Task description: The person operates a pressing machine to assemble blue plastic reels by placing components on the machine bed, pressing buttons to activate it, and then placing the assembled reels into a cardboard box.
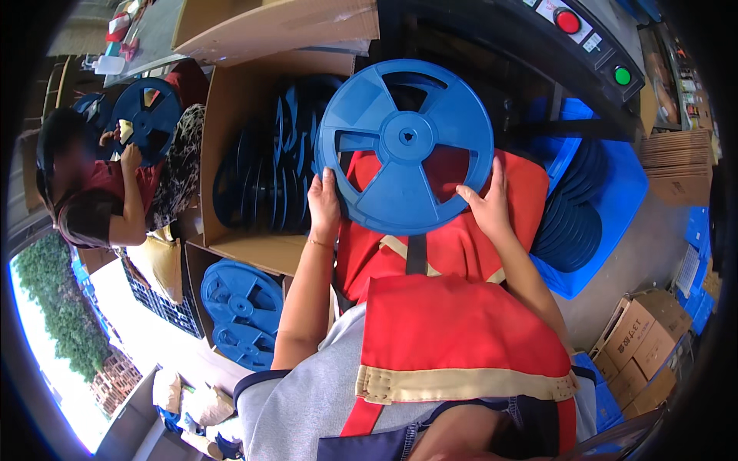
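A large blue plastic reel [373, 179] with a round hub and wide cut-out windows is held up over my lap, its flat face turned to me. My left hand [324, 206] grips its lower left rim, fingers mostly behind it. On the lower right rim my right hand [490, 201] closes, thumb on the front face. Beneath the reel lies my red apron [461, 323]. Left of it, an open cardboard box [231, 100] holds several blue reels [265, 180] standing on edge.
At right a blue bin [615, 223] holds stacked dark reels. Above it runs a machine panel with a red button [567, 21] and a green button [622, 75]. More reels [240, 303] lie lower left. A co-worker [108, 192] sits far left with another reel. Cartons [642, 338] stand lower right.
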`<state>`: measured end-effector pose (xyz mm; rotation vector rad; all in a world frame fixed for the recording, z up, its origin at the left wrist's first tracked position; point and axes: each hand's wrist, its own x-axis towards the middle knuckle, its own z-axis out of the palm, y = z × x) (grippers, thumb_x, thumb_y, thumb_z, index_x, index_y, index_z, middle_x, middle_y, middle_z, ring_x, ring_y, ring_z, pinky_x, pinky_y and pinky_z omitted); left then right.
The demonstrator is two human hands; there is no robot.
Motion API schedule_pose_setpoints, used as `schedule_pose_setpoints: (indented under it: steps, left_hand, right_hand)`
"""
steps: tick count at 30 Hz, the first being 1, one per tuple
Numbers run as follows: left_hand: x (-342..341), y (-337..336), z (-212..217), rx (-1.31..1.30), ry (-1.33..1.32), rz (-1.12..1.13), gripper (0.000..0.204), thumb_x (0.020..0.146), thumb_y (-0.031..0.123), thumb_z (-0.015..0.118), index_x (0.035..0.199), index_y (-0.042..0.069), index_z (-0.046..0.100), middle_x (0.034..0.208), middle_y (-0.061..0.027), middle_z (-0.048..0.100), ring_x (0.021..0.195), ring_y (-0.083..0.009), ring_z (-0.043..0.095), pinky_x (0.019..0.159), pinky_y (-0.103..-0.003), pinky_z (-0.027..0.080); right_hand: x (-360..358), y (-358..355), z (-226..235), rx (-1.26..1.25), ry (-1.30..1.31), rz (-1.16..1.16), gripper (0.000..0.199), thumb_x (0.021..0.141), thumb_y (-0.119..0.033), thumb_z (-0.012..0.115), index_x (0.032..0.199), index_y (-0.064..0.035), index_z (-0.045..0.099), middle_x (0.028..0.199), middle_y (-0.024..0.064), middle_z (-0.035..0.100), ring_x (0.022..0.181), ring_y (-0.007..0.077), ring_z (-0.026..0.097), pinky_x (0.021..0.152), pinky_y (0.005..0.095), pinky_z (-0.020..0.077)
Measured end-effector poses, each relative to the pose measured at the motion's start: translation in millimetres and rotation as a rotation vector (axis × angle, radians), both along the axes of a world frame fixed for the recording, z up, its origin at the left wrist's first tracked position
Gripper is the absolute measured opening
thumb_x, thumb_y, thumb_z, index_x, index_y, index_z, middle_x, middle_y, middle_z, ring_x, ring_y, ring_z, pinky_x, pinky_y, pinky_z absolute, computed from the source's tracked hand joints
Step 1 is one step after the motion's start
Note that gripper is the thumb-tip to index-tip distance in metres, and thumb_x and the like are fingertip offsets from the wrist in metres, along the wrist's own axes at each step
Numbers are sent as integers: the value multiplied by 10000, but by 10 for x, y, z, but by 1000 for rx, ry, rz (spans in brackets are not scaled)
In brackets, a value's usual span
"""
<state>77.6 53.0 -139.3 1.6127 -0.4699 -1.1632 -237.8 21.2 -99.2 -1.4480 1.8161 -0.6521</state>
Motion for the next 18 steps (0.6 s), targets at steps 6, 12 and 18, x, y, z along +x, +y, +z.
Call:
schedule_pose_setpoints:
  steps: [6,12,18]
  left_hand:
    - [565,-783,459,94,-103,-432,305,991,316,526,996,21,604,821,13,606,722,-45,535,668,-198,472]
    - [563,-1211,585,122,-270,-662,491,962,458,505,1143,18,623,929,-79,663,838,-150,634,829,-290,517]
    - [719,-1031,213,112,9,-467,507,995,481,374,1160,60,602,660,8,537,554,-54,490,614,-190,462]
  right_hand:
    - [390,-900,525,-302,562,1015,1135,564,-243,891,1489,-306,235,1554,162,109,1287,452,382,1025,565,378]
    - [954,-1332,318,166,521,1215,1218,490,-310,918,1486,-362,217,1578,141,15,1181,438,487,979,506,468]
    - [374,-1310,607,-4,417,904,996,497,-184,857,1382,-266,409,1507,155,205,1169,445,499,968,472,474]
